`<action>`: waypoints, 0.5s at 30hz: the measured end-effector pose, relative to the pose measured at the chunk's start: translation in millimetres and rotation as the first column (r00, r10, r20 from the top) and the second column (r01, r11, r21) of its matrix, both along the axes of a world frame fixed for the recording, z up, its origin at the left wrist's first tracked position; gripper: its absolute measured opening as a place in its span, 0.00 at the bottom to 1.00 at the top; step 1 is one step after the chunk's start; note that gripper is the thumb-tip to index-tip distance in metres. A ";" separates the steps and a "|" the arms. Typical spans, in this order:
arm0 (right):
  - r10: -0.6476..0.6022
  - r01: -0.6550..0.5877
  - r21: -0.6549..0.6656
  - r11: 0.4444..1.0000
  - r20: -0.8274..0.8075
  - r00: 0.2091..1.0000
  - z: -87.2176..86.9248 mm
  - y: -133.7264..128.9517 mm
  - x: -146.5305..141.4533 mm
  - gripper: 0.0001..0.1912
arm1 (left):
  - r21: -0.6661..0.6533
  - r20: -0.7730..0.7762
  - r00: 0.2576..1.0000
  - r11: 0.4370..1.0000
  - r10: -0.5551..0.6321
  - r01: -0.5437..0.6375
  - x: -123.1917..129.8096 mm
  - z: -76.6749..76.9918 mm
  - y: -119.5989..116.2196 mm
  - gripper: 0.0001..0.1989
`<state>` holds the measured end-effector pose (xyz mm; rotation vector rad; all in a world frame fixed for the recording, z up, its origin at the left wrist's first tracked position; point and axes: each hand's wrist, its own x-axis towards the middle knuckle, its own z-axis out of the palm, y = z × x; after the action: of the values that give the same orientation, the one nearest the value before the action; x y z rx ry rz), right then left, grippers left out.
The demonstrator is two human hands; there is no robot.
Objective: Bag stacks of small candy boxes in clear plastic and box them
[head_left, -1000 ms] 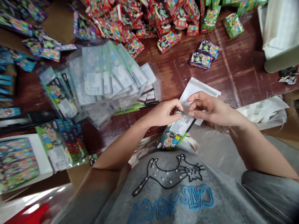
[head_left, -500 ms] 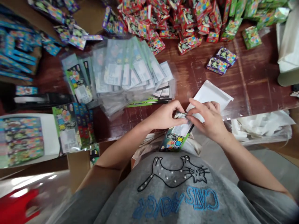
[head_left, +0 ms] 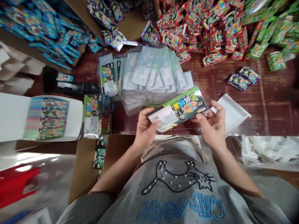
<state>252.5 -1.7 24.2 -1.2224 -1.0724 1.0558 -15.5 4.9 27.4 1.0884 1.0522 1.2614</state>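
Observation:
A flat printed candy packet [head_left: 187, 107], black and green with bright lettering and a white label panel, is held level above the table's front edge. My left hand [head_left: 146, 126] grips its left end, thumb on the label side and fingers behind. At the other end my right hand [head_left: 213, 124] pinches the corner between thumb and fingers. Behind the packet lies a fanned pile of clear printed bags [head_left: 151, 68]. Close to my right hand, a white paper sheet or envelope [head_left: 233, 113] lies on the table.
Heaps of red boxes [head_left: 201, 25], green boxes [head_left: 277, 31] and blue boxes [head_left: 46, 28] line the back. Two purple boxes [head_left: 243, 77] lie at right. A filled packet stack [head_left: 92, 115] stands left, beside a white open carton [head_left: 73, 119]. A clear bag of white paper [head_left: 271, 152] sits lower right.
The packet has risen from near my lap to above the table edge and turned lengthwise, label side to the left. My hands have moved apart to its two ends. The view has shifted left.

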 end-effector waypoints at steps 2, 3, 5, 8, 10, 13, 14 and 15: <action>-0.001 0.001 0.003 1.000 0.001 1.000 1.0 6.5 -0.5 0.30 | 0.012 -0.086 0.990 0.994 -0.110 0.111 3.6 -5.7 -18.2 0.18; 0.022 -0.022 0.007 1.000 0.007 1.000 1.9 9.4 -0.1 0.29 | 0.016 -0.123 0.977 0.984 -0.176 0.180 5.6 -6.9 -23.1 0.17; 0.090 -0.090 0.016 0.996 0.026 0.996 3.8 12.7 -1.0 0.30 | 0.018 -0.157 0.957 0.968 -0.243 0.249 11.4 -7.1 -23.7 0.19; 0.150 -0.154 0.046 0.987 0.087 0.985 5.2 9.3 -8.6 0.35 | 0.071 -0.160 0.979 0.987 -0.129 0.142 23.8 -5.5 -9.8 0.24; 0.106 -0.123 0.097 0.988 0.158 0.982 4.3 3.3 -14.3 0.39 | 0.102 -0.159 0.982 0.987 -0.106 0.123 31.4 -5.2 -0.7 0.26; 0.042 -0.089 0.172 0.981 0.262 0.964 -0.2 -6.6 -17.2 0.41 | 0.088 -0.163 0.967 0.973 -0.197 0.213 36.2 -6.6 1.0 0.29; 0.055 -0.111 0.184 0.977 0.283 0.958 -2.2 -9.5 -16.2 0.42 | 0.074 -0.165 0.961 0.969 -0.223 0.238 35.6 -7.3 -1.4 0.30; 0.084 -0.144 0.185 0.972 0.296 0.951 -4.2 -12.2 -14.3 0.43 | 0.055 -0.166 0.955 0.965 -0.245 0.257 34.2 -8.0 -4.4 0.30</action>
<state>238.2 -13.9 20.0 -1.1785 -1.4556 0.8444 18.7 0.5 19.4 1.3534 0.9531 1.0307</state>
